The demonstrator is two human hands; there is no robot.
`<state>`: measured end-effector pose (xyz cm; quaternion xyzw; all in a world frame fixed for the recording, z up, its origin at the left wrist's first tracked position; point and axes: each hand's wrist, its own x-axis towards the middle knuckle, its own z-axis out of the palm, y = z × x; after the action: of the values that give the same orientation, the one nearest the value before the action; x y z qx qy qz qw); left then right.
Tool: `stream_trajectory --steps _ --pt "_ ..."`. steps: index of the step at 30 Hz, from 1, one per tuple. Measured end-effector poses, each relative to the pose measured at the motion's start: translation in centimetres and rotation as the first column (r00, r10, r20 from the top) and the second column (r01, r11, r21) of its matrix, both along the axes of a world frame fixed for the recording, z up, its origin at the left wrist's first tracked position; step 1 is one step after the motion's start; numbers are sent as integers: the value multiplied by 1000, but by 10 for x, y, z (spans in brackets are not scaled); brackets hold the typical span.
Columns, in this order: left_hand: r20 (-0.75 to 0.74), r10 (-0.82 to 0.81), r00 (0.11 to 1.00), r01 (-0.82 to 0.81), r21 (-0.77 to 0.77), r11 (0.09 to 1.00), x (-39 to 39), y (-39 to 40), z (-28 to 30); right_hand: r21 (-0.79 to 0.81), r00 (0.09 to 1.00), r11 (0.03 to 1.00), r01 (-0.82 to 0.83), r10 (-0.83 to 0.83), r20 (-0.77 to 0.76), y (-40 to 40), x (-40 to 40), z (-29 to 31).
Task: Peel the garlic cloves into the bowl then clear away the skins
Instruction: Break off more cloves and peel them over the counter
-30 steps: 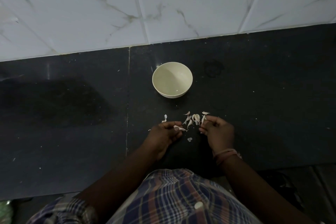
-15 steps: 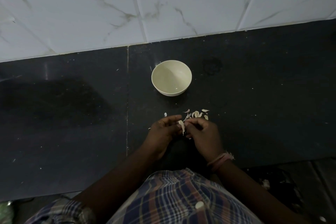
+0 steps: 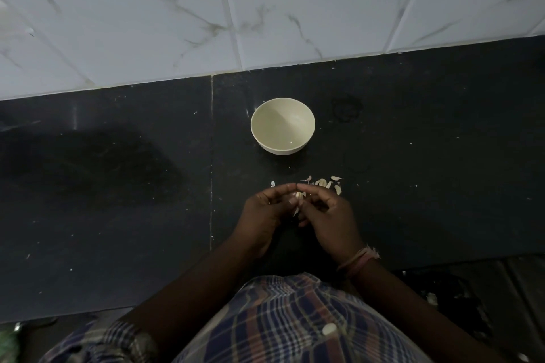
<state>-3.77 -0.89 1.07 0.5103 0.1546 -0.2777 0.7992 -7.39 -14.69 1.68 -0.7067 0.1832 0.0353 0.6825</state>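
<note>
A: What takes up most of the view?

B: A dark stone counter (image 3: 118, 200), with a seam running front to back just left of the middle. Behind it stands a wall of white marbled tiles (image 3: 265, 9). At the bottom edge is the person's checked shirt (image 3: 295, 318).

A: And the arms?

B: Both forearms reach forward from the shirt and meet over the counter, right of the seam. The right wrist wears a pinkish thread band (image 3: 358, 261).

A: How do the hands stand?

B: Together, fingertips meeting. The left hand (image 3: 265, 209) and the right hand (image 3: 327, 215) both curl their fingers round one small pale garlic clove (image 3: 299, 196), pinched between them. A strip of skin hangs down from it.

A: Where is the bowl?

B: The cream bowl (image 3: 282, 150) sits upright on the counter beyond the hands, well apart from them. Only a tiny pale speck shows near its bottom; I cannot tell what it is.

A: Anything smaller?

B: A little scatter of garlic skins (image 3: 324, 183) lies on the counter between the bowl and the hands, just beyond the right fingers. One lone scrap (image 3: 272, 183) lies just beyond the left fingertips.
</note>
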Motion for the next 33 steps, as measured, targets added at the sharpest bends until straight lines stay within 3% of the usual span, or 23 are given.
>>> stream_trajectory --steps 3,8,12,17,21,24,30,33 --pt "-18 37 999 -37 17 999 1 0 4 16 1000 1000 4 -4 -16 0 -2 2" --pt "-85 41 996 -48 -78 996 -5 -2 3 128 982 975 184 -176 -71 1 1 0" --pt "-52 47 998 -47 0 999 -10 -3 -3 186 980 963 193 -181 -81 4 0 -1" --pt "-43 79 996 -78 26 997 -10 0 -2 -89 997 994 67 -71 -36 2 -5 -4" --pt "-24 102 994 -102 16 995 -11 -2 -2 -314 1000 949 -20 18 -9 -1 -3 -6" --pt "4 120 993 -120 41 992 -10 -1 -4 -361 999 932 -41 40 -8 -1 0 -5" --pt "-9 147 989 -147 -19 989 -10 4 -4 -110 991 994 20 -34 -126 4 8 4" --pt "-59 142 988 -147 -89 985 -6 6 -2 140 975 982 128 -99 -201 6 14 5"
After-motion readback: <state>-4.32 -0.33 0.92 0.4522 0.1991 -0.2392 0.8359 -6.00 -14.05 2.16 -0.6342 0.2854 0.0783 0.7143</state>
